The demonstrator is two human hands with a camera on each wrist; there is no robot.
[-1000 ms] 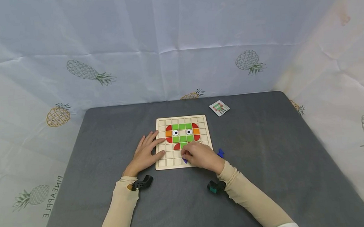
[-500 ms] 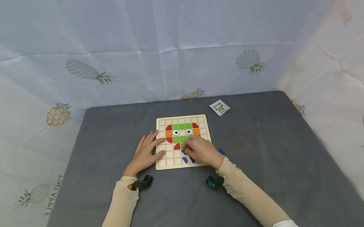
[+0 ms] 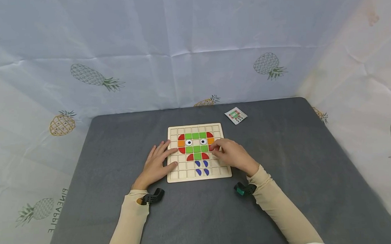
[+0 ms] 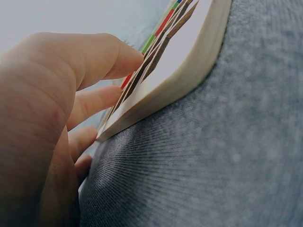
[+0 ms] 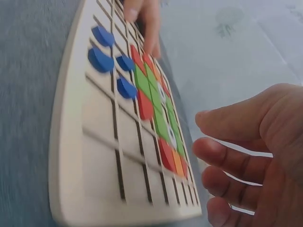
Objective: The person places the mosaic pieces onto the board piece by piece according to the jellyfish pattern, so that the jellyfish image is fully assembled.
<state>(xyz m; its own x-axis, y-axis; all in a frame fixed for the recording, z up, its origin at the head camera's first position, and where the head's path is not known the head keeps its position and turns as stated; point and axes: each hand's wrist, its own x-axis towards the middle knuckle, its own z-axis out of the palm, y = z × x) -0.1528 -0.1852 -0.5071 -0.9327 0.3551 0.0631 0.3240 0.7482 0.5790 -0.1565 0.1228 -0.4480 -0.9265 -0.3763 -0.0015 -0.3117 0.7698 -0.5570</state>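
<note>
On the grey bench [image 3: 281, 176] the left hand [image 3: 154, 165] lies flat with its fingers [image 3: 164, 146] spread apart and straight, their tips resting on the left edge of the wooden grid board [image 3: 175, 177]; the left wrist view shows the thumb lying on the board's top face near its corner. It holds nothing.

The board sits near the middle of the bench. In its cells stands a figure of green square tiles [image 3: 196, 149] with two white eye tiles [image 3: 188, 142], red quarter-round tiles [image 3: 181, 137] at the corners and orange tiles [image 3: 181, 143] at the sides. Below the figure, four blue half-round tiles [image 3: 198, 171] sit in two pairs in the lower rows.

The right hand [image 3: 233, 156] rests over the board's right side, its fingers [image 3: 215, 145] loosely curled and slightly apart, the tips just beside the red tile at the figure's right edge; whether they touch it cannot be told. The right wrist view shows this hand holding nothing.

Farther right and toward the back, well apart from the board, a small picture card [image 3: 235, 115] lies on the bench.
</note>
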